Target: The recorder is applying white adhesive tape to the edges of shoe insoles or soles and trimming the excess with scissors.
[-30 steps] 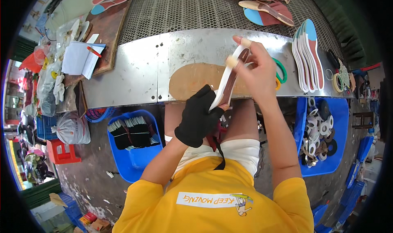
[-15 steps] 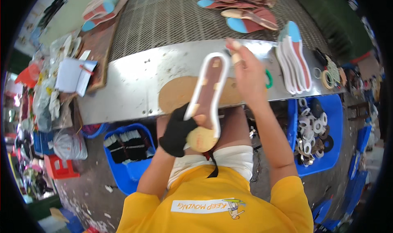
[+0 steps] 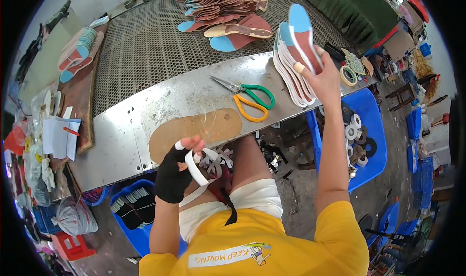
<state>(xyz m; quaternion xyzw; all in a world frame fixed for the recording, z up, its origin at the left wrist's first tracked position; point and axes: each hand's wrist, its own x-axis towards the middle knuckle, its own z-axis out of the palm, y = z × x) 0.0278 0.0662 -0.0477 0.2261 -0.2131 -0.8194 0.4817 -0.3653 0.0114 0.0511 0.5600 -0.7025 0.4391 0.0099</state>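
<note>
My left hand [image 3: 175, 173], in a black fingerless glove, is closed on a looped white strip [image 3: 195, 170] above my lap, by the table's front edge. My right hand [image 3: 324, 79] reaches out to the right, fingers and thumb gripping an insole [image 3: 300, 26] with a light blue end and a reddish-brown middle. That insole stands over a row of overlapping white-edged insoles [image 3: 285, 74] on the metal table edge. Tape wraps some of my fingertips. Between my hands lie scissors [image 3: 253, 95] with one green and one orange handle, beside a brown oval pad [image 3: 194, 130].
More insoles [image 3: 223, 9] are heaped on the mesh surface [image 3: 145, 48] at the back. A blue bin [image 3: 378, 145] of tape rolls stands below right, another blue bin [image 3: 141, 232] with dark bundles below left. Papers [image 3: 60, 135] lie at the left.
The white-edged insole has left my left hand, which now holds a white strip. My right hand has moved right to the row and grips an insole. The view has turned right; the scissors are uncovered.
</note>
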